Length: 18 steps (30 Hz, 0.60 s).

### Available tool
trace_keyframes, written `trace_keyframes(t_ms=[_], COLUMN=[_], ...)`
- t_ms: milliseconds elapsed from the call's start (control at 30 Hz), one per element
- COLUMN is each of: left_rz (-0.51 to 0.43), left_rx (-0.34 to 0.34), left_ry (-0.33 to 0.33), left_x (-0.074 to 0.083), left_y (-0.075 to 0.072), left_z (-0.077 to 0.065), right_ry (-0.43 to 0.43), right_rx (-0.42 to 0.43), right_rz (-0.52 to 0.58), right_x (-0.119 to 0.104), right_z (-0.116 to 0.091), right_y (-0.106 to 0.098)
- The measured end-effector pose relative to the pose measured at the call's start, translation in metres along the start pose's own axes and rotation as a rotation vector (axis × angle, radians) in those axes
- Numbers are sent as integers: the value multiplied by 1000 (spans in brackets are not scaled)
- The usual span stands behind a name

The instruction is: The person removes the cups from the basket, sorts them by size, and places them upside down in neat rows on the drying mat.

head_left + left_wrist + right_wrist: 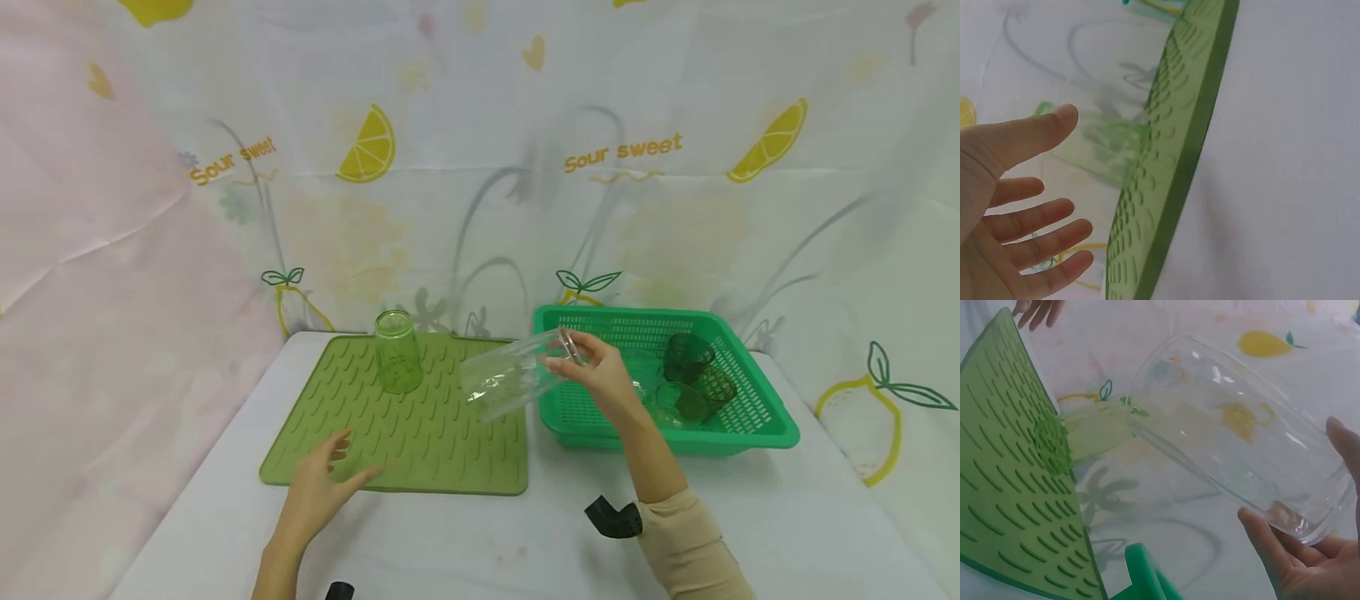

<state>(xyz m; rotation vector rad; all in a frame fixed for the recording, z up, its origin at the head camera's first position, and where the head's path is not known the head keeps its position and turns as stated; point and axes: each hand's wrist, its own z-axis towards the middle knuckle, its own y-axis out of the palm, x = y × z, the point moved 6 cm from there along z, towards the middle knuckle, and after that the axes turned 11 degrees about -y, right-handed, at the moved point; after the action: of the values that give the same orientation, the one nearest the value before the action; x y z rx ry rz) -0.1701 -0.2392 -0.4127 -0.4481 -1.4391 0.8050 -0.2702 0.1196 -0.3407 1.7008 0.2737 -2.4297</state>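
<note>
My right hand grips a clear drinking glass by its thick base. The glass is tilted in the air between the mat and the basket, its mouth pointing left and down. In the right wrist view, the fingers and thumb pinch the base end of the glass. A green-tinted glass stands at the back of the green ridged mat, apparently upside down. My left hand hovers by the mat's front left edge, fingers spread, holding nothing.
A green plastic basket sits at the right, partly behind my right forearm. Inside lie a dark glass, a clear glass and an olive-tinted glass. A printed cloth hangs behind the white table.
</note>
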Motion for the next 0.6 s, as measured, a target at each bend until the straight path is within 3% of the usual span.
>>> trace_keyframes(t_ms=[167,400,600], left_rz=[110,140,132], left_rx=[29,-70,-131], left_ry=[-78,-268,-375], left_x=[-29,-73,-95], left_y=[-13,-15,-13], left_z=[-6,-5,0], right_ry=[-2,2,2], right_rx=[5,-12,-22], right_rz=[-4,-25,-10], right_x=[5,10,10], right_z=[3,7,14], right_y=[2,4,7])
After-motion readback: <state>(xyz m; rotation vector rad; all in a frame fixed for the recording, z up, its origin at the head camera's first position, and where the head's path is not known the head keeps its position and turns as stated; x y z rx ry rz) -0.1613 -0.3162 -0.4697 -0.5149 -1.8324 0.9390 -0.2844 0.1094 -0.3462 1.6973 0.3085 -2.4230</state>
